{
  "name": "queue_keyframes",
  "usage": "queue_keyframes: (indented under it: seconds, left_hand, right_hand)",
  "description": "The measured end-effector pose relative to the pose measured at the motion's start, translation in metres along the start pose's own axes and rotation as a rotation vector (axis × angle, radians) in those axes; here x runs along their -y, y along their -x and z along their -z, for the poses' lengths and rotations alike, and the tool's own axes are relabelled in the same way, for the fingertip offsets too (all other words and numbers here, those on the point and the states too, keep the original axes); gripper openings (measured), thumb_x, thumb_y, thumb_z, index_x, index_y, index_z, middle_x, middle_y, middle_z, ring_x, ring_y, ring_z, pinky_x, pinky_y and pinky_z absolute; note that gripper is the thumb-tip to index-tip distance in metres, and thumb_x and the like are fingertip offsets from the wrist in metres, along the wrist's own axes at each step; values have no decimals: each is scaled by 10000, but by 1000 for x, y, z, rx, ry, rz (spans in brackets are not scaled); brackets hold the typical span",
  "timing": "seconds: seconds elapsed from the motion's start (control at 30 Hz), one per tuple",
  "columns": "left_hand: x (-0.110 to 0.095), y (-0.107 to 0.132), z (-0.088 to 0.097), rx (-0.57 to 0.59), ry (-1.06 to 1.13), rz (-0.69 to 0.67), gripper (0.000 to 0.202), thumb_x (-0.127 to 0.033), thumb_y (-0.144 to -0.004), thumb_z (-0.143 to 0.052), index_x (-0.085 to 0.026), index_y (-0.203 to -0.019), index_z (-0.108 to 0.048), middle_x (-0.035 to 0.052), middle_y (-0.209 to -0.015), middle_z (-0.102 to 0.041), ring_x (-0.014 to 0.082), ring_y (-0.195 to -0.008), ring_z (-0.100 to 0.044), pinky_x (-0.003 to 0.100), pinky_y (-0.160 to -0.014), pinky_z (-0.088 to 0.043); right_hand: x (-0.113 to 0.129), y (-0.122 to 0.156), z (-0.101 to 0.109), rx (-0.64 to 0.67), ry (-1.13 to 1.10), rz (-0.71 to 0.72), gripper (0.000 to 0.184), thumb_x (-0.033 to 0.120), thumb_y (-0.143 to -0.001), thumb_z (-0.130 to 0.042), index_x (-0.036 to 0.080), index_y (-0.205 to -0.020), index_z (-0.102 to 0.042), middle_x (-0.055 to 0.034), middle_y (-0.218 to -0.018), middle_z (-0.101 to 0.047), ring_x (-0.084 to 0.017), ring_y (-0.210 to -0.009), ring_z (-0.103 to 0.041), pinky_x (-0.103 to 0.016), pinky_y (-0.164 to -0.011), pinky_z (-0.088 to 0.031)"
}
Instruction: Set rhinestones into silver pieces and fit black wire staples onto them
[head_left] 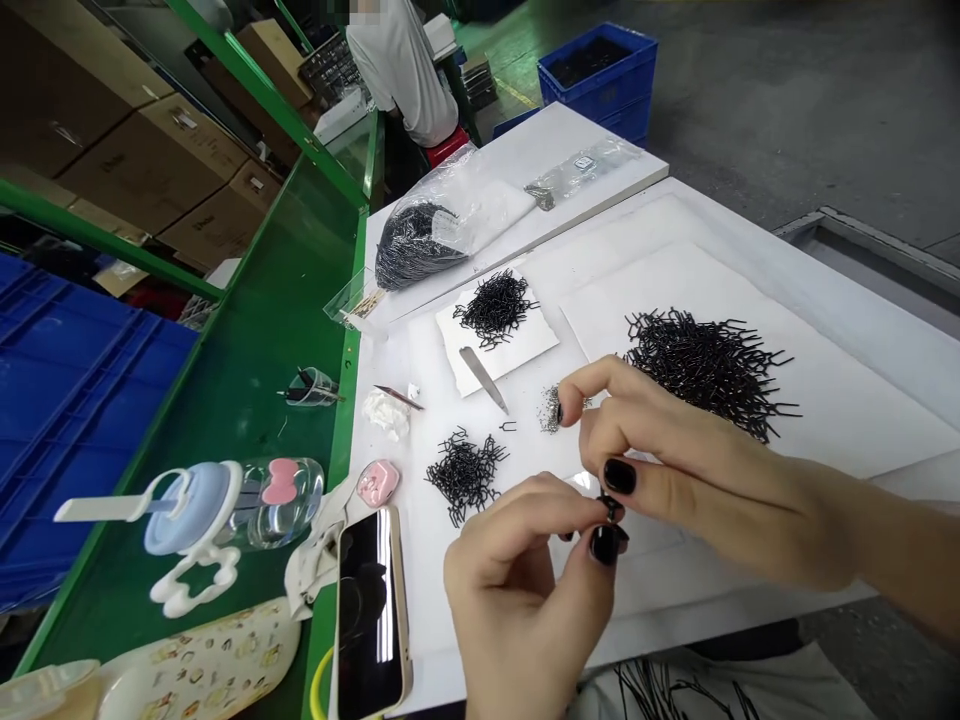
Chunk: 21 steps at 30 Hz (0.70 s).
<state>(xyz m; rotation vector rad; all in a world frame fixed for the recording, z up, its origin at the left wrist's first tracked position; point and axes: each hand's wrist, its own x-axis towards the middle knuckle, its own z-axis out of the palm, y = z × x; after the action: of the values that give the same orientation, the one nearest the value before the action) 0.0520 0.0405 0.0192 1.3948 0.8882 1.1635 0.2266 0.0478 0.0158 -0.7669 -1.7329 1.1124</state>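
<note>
Between the thumb and forefinger of my left hand [536, 590] a small black part [611, 508] is pinched; most of it is hidden by the fingers. My right hand [675, 460] meets it there, its thumb against or right beside the part, fingers curled. Whether the right fingers grip anything I cannot make out. Beyond the right hand lies a large heap of black forked pieces [697, 365]. Left of the hands is a smaller heap of similar pieces [465, 475], with one single forked piece [508, 426] nearby. Tiny silvery bits [550, 410] lie just past the right fingertips.
A third black heap [495, 305] rests on white card [536, 348] beside a flat metal blade [484, 380]. A phone [371, 610], pink case [377, 483] and water bottle [262, 500] stand left. Behind are a plastic bag of black pieces [420, 245] and a seated person [405, 75].
</note>
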Motion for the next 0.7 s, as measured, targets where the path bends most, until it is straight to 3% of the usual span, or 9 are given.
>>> queue_keyframes:
  seconds: [0.2, 0.47, 0.7]
  left_hand:
    - [12, 3, 2, -42, -14, -13, 167, -88, -845, -709, -243, -852, -773, 20, -704, -711, 138, -623, -632, 240, -572, -500]
    - [18, 1, 6, -28, -13, -17, 207, -68, -842, -687, -257, -836, -770, -8, -697, -677, 120, -638, -585, 225, -584, -451]
    - [18, 1, 5, -16, 16, 18, 217, -72, -839, -686, -266, -850, -784, 0, -697, -677, 125, -632, -564, 241, -582, -431]
  right_hand:
    - [-3, 0, -1, 1, 82, -41, 235, 255, -1058, -335, 220, -858, -453, -63, -959, -470, -191, -1150, -468, -303, -851, -493]
    - [-3, -1, 0, 33, 54, -109, 243, 290, -1066, -319, 220, -870, -445, -49, -1005, -455, -174, -1090, -480, -275, -826, -496]
    - [-2, -3, -2, -12, 110, -35, 205, 186, -1022, -366, 214, -830, -434, -33, -921, -459, -163, -981, -513, -267, -778, -491]
